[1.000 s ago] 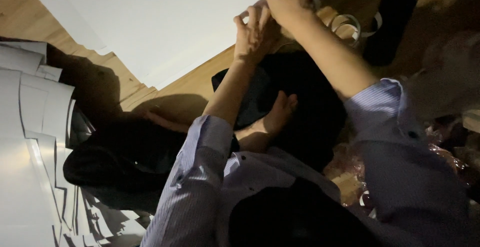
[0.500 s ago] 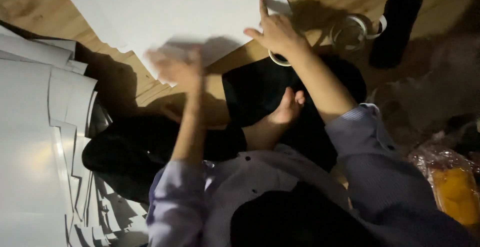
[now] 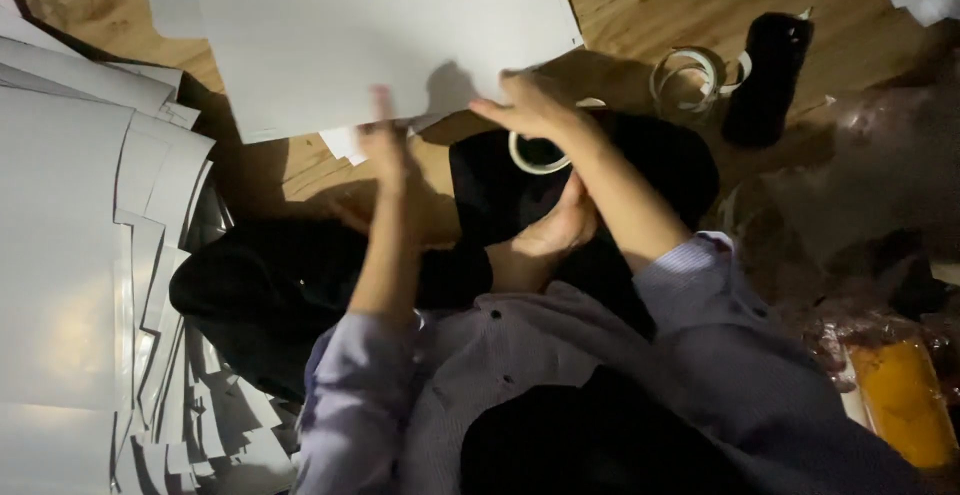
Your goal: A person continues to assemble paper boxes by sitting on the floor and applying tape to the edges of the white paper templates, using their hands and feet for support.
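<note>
Seated on wooden floor (image 3: pixel 700 5), head view straight down over own lap and arms.

Change since half a second ago: left hand (image 3: pixel 385 145) was a blurred smear low over the dark trousers; now it stands raised, fingers straight up and held together, its tips just at the lower edge of the large white sheet (image 3: pixel 360 35). It grips nothing that shows. Right hand (image 3: pixel 530 110) has come off the sheet's right corner and drawn back toward the body; fingers spread and pointing left, not closed on anything. The tape ring (image 3: pixel 538 153) sits just under that hand, by the wrist; whether it hangs on the hand or lies on the dark cloth below, cannot tell. The sheet itself now fills more of the top of the view.

Around: stack of white cut sheets (image 3: pixel 70 255) fanned along the left side, overlapping. A second, looser tape roll (image 3: pixel 688 77) lies on the floor beyond the right forearm, with a black object (image 3: pixel 765 75) just beside it. Clear plastic wrap (image 3: pixel 870 175) crumpled at right; an orange packet (image 3: pixel 900 400) lower right. A bare foot (image 3: pixel 555 230) lies between the forearms.

Obstruction: the right forearm crosses over the dark cloth and hides part of the tape ring.
</note>
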